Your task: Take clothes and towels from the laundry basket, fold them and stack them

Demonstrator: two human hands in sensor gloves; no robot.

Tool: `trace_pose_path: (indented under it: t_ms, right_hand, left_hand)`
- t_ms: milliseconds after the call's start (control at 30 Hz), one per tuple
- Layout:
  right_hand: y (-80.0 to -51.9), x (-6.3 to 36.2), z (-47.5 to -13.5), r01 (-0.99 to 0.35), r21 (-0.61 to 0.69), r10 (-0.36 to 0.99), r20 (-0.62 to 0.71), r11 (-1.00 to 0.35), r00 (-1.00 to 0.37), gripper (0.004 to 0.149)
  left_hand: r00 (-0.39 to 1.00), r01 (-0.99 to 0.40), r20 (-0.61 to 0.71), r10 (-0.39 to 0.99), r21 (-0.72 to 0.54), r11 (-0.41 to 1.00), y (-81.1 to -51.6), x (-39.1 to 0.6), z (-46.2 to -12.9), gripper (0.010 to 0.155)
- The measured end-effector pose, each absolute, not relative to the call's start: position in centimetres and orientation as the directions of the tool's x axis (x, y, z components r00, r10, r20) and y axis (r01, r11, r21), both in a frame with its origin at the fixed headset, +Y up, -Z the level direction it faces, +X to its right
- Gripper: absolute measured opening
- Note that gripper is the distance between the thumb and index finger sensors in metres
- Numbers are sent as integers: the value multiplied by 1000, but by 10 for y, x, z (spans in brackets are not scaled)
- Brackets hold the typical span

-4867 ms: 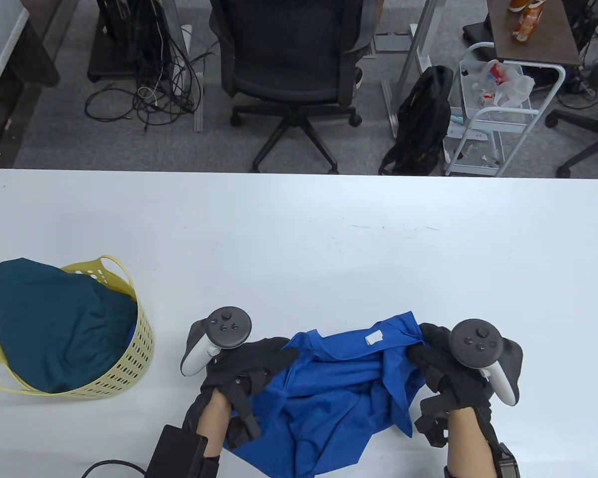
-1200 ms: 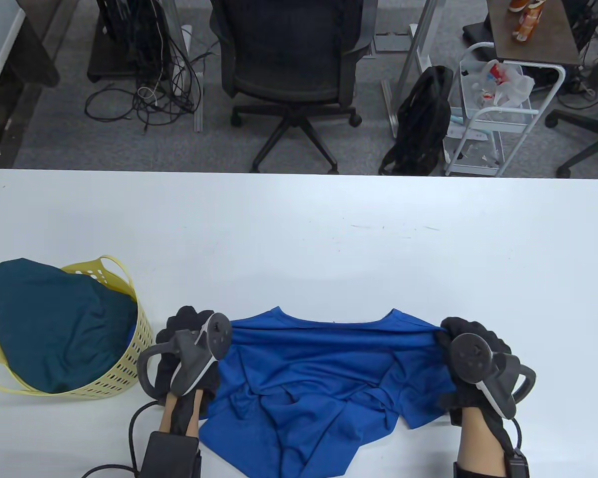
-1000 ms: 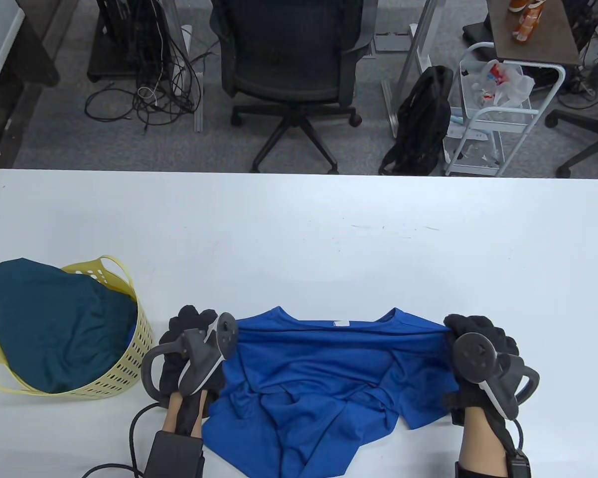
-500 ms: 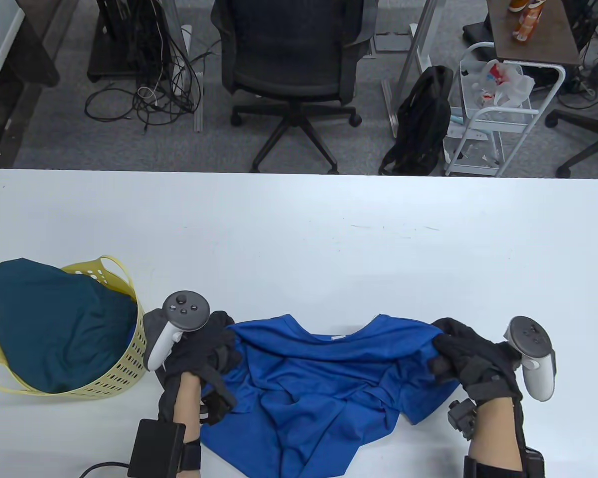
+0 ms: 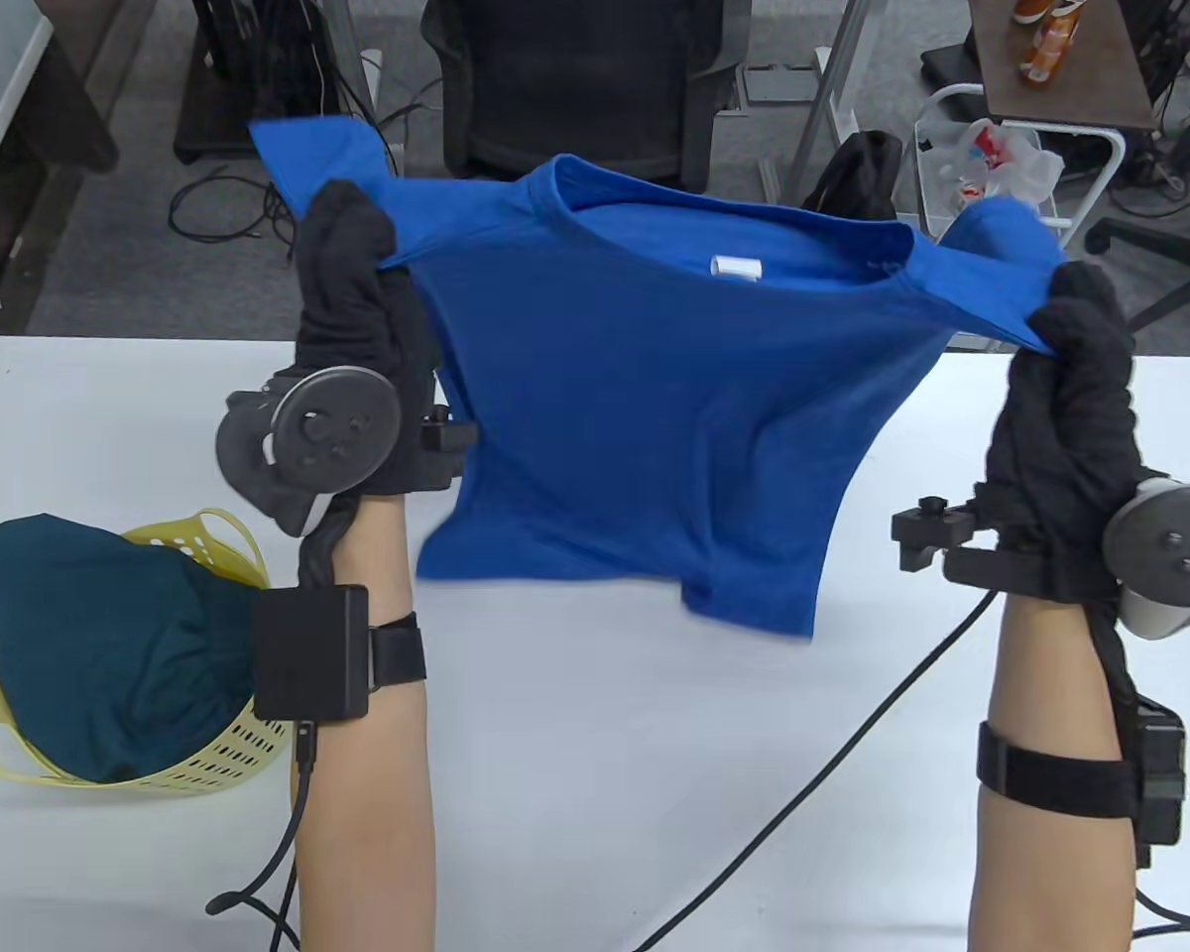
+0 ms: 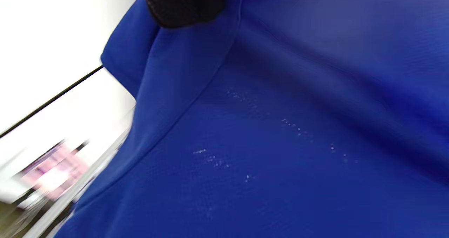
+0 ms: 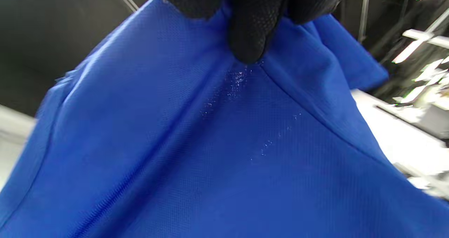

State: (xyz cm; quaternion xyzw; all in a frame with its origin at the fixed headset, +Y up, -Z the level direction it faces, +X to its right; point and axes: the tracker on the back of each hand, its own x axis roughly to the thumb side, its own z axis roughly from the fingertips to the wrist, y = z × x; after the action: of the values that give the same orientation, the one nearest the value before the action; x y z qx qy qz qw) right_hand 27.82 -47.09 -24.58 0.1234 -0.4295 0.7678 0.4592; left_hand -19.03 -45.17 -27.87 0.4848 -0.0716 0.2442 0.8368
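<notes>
A bright blue T-shirt [image 5: 654,397] hangs spread in the air above the white table [image 5: 595,754], collar up with a white label showing. My left hand [image 5: 352,268] grips its left shoulder and my right hand [image 5: 1076,317] grips its right shoulder; both are raised high. The shirt's hem is blurred just over the table. In the left wrist view blue shirt fabric [image 6: 263,143] fills the frame under a black gloved fingertip [image 6: 182,6]. The right wrist view shows gloved fingers [image 7: 249,24] pinching the shirt fabric [image 7: 196,153].
A yellow laundry basket [image 5: 223,754] stands at the table's left edge, holding a dark teal garment [image 5: 89,645]. Glove cables [image 5: 813,773] trail across the table's front. Behind the table are an office chair [image 5: 575,89], a black bag and a white cart [image 5: 1011,178].
Both hands have lifted the blue shirt off the table and raised it high, holding it by the shoulders. It now hangs open instead of lying crumpled.
</notes>
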Motion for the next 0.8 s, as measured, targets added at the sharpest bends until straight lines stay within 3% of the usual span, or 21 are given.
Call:
trace_pose_path:
  t_ms: [67,200,333,433,500,633,700,733,800]
  right_hand:
    - [-482,286,-233,-859,-479,586,648,-183,-486,40]
    - [-543,301,-215,-822,-432,575,588,-372,-569,40]
    - [-640,306,-208,-733,-259,632,379,-629,-676,41]
    - [-695,306,-205,-643,-113,607,241,-758,-758,40]
    - [-729,305,-201,-562,61,564,155,-825,-811,40]
    - [-755,304,-201,-463,230,491,81,-856,-868,39]
    - [-763,299,-202,-409,310,447,60,-859,-893,40]
    - [-767,295,-203,-370,363,410,39,-855,-911,42]
    - [-764,290,-201,-323,333,357,45,-886,-933,55]
  left_hand:
    - [890,-454,375,260,784,423,-457,-191,-259,43]
    - [966,-256,218,140,711,655,-520,-179,-225,43]
    - [989,-118,126,75,375,919,-624,-162,-207,46]
    - [993,-31,116,15,144,989,-687,-162,-205,44]
    - [991,-8,130,12,-36,999,-730,-168,-202,42]
    - [982,-95,144,123,-186,978,-772,-176,-195,42]
    - [982,-36,165,92,-314,949,-778,-179,-195,42]
    - [982,-17,172,75,-315,949,-777,-179,-193,43]
    - [979,-32,180,97,-337,941,-779,-179,-193,60]
